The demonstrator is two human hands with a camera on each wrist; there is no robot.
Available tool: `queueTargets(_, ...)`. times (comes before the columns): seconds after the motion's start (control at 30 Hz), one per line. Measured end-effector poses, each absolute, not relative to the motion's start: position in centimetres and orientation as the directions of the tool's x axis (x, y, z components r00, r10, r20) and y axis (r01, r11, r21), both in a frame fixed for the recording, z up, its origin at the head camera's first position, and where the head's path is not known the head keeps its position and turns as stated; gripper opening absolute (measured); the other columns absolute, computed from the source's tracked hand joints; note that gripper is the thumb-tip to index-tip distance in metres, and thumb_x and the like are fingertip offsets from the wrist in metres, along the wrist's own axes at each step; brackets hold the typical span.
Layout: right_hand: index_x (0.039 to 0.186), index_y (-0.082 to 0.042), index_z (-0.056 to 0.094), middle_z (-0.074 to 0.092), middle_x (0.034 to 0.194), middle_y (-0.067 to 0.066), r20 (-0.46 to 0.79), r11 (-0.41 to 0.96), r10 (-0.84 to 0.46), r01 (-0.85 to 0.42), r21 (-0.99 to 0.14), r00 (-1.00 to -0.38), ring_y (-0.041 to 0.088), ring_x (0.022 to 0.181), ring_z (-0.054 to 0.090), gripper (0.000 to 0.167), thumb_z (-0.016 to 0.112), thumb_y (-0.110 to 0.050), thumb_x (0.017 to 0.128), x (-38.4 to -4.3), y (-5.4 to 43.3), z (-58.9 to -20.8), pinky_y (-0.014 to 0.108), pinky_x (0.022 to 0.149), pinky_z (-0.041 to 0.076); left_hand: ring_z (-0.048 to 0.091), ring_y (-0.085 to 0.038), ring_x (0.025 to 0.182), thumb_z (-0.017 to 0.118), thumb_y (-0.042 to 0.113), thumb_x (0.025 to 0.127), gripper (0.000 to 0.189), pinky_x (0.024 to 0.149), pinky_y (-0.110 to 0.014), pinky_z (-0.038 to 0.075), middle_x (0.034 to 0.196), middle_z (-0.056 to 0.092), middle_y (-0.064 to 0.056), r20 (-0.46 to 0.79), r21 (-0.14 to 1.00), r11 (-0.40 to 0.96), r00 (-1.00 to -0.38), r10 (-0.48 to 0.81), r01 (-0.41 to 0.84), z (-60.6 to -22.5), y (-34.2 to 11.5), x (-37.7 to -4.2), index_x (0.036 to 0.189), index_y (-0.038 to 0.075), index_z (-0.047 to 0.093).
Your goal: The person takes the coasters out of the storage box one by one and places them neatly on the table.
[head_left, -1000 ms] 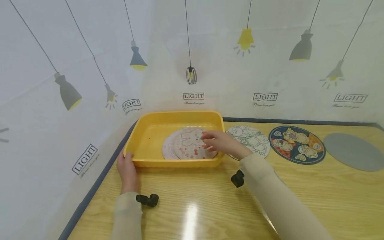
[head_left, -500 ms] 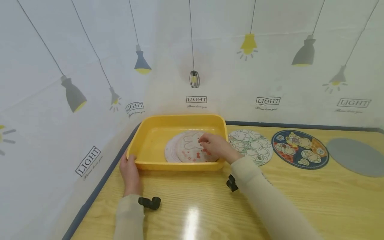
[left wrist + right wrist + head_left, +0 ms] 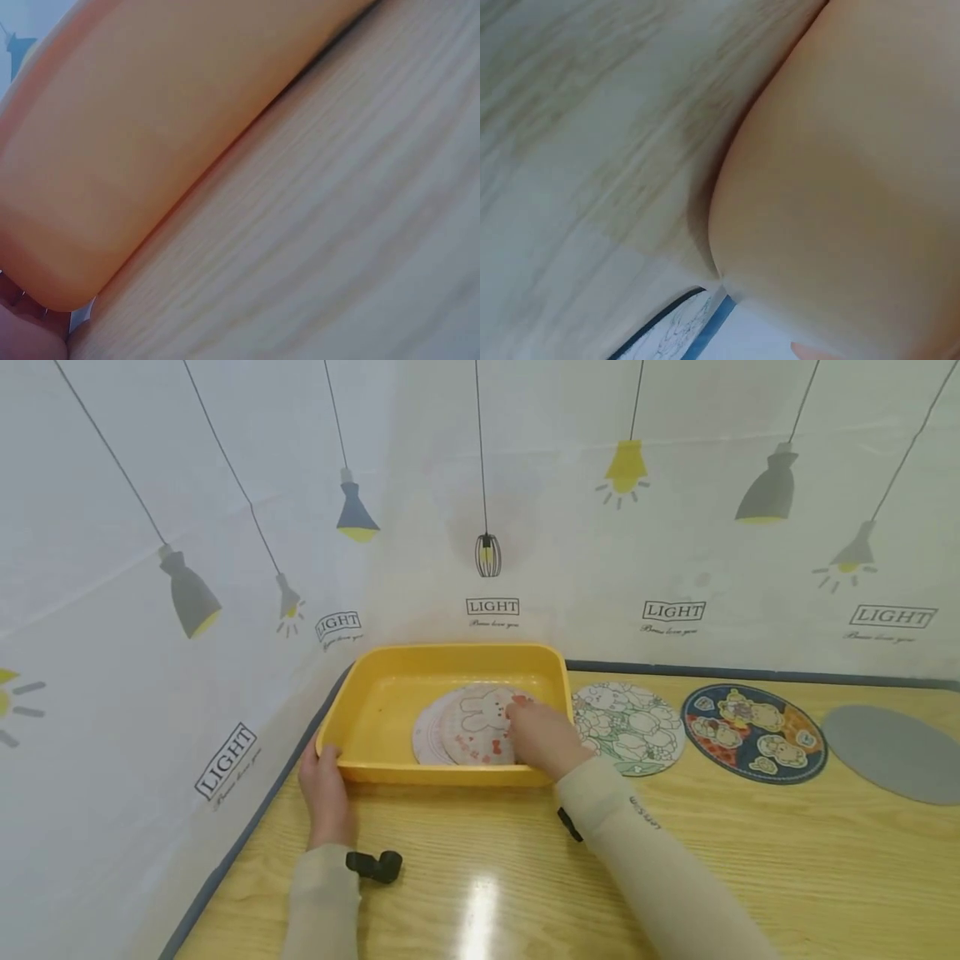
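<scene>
A yellow plastic tray (image 3: pixel 375 710) stands at the back left of the table. At its front left corner my left hand (image 3: pixel 326 789) grips the rim, thumb over the edge and fingers outside; the left wrist view shows the tray wall (image 3: pixel 150 150) close up. Inside the tray lie round mats, the top one a pink bunny mat (image 3: pixel 480 722) overlapping a pale round mat (image 3: pixel 426 739). My right hand (image 3: pixel 543 735) reaches over the front right corner, its fingertips down at the bunny mat's right edge; they are largely hidden, and I cannot tell whether they pinch it.
To the tray's right, in a row, lie a line-drawn floral round mat (image 3: pixel 630 727), a dark blue bear mat (image 3: pixel 753 733) and a plain grey round mat (image 3: pixel 896 752). A lamp-printed wall covering (image 3: pixel 420 585) rises right behind and left of the wooden table (image 3: pixel 465 860).
My right hand has moved from above the bunny mat down to its right edge. The left hand stays on the tray's corner. The view has shifted slightly.
</scene>
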State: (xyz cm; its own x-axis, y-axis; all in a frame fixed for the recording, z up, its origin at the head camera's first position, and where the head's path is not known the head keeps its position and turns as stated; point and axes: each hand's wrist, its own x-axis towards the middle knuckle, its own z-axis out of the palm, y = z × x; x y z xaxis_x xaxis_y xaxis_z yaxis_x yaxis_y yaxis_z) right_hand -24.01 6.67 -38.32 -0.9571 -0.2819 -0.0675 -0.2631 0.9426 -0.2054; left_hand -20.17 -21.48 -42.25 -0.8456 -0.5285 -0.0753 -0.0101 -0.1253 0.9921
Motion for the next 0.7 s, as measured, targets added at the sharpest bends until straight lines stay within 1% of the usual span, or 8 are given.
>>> queueTargets(0.07,0.101,-0.012,0.057,0.056,0.102,0.003,-0.088,0.949,-0.266,-0.244,-0.2,-0.96,0.016,0.079,0.049,0.019,0.045,-0.014,0.087,-23.9,6.5,-38.3,0.033,0.075,0.045,0.042,-0.014,0.114,0.038,0.011,0.084,0.049,0.093,-0.028,0.032,0.129,0.044,0.003,-0.079,0.992,-0.125,-0.846,-0.527,-0.015,-42.1,-21.5,-20.1,0.131,0.02,0.044)
queueTargets(0.2,0.098,-0.012,0.055,0.053,0.091,0.003,-0.135,0.962,-0.224,-0.197,-0.19,-0.965,0.018,0.073,0.048,0.015,0.05,-0.016,0.084,-24.0,6.3,-38.3,0.03,0.066,0.043,0.041,-0.016,0.115,0.037,0.01,0.084,0.05,0.094,-0.029,0.032,0.13,0.043,0.001,-0.08,0.991,-0.131,-0.851,-0.519,-0.013,-41.1,-21.2,-19.6,0.132,0.018,0.043)
queueTargets(0.3,0.099,-0.012,0.053,0.053,0.09,0.004,-0.166,0.967,-0.187,-0.153,-0.202,-0.968,0.019,0.073,0.048,0.016,0.051,-0.018,0.084,-24.0,6.1,-38.3,0.03,0.064,0.042,0.041,-0.019,0.116,0.036,0.008,0.084,0.05,0.095,-0.031,0.031,0.131,0.042,-0.003,-0.074,0.989,-0.145,-0.858,-0.508,0.0,-40.2,-20.9,-19.3,0.133,0.013,0.042)
queueTargets(0.4,0.105,-0.012,0.05,0.053,0.094,0.005,-0.196,0.969,-0.162,-0.119,-0.215,-0.967,0.02,0.074,0.049,0.024,0.052,-0.02,0.083,-24.0,6.0,-38.3,0.031,0.064,0.042,0.04,-0.021,0.116,0.037,0.006,0.083,0.05,0.096,-0.033,0.031,0.131,0.042,-0.005,-0.076,0.987,-0.163,-0.859,-0.506,0.009,-39.8,-20.6,-19.0,0.133,0.011,0.041)
queueTargets(0.57,0.125,-0.008,0.039,0.05,0.108,0.01,-0.213,0.965,-0.155,-0.101,-0.244,-0.965,0.022,0.077,0.048,0.045,0.051,-0.02,0.083,-23.9,6.1,-38.4,0.034,0.068,0.042,0.04,-0.018,0.116,0.036,0.007,0.083,0.052,0.097,-0.032,0.03,0.132,0.041,-0.003,-0.087,0.988,-0.155,-0.857,-0.507,-0.008,-39.6,-20.3,-18.9,0.135,0.011,0.039)
queueTargets(0.63,0.13,-0.007,0.034,0.047,0.112,0.012,-0.218,0.961,-0.161,-0.102,-0.256,-0.963,0.023,0.078,0.048,0.05,0.05,-0.021,0.084,-23.9,6.2,-38.3,0.034,0.07,0.042,0.04,-0.017,0.116,0.036,0.007,0.084,0.052,0.098,-0.032,0.029,0.133,0.04,-0.001,-0.096,0.988,-0.154,-0.857,-0.506,-0.02,-39.6,-20.3,-18.9,0.136,0.013,0.038)
queueTargets(0.7,0.132,-0.007,0.032,0.044,0.117,0.012,-0.229,0.957,-0.16,-0.095,-0.272,-0.96,0.023,0.081,0.047,0.053,0.05,-0.022,0.084,-24.0,6.1,-38.3,0.035,0.075,0.043,0.04,-0.016,0.117,0.037,0.008,0.084,0.052,0.098,-0.032,0.029,0.133,0.04,-0.001,-0.096,0.988,-0.153,-0.855,-0.509,-0.02,-39.7,-20.4,-19.0,0.136,0.014,0.038)
